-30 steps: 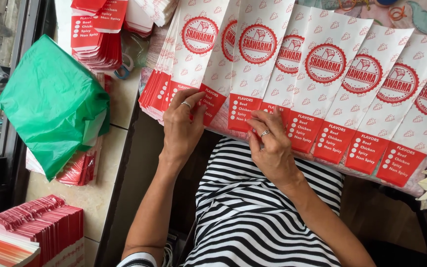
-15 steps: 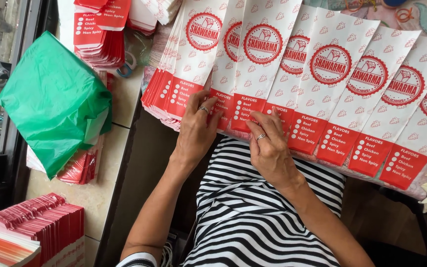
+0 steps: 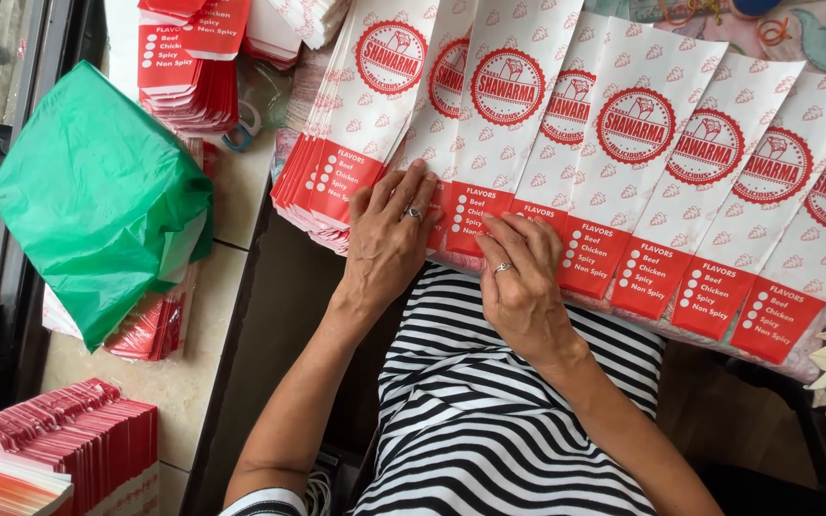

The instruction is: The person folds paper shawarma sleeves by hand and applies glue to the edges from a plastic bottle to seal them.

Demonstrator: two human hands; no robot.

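I am pressing my left hand (image 3: 389, 239) flat, fingers spread, on the fanned paper sleeves (image 3: 566, 143) at the surface's near edge, while my right hand (image 3: 520, 282), fingers together, is sliding one red end; keeping overlaps even matters.

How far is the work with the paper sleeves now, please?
Done: a row of white-and-red paper sleeves lies fanned in overlap across the table. In hand: left hand and right hand press the sleeves' red ends. Left: a thick unspread stack beside the left hand.
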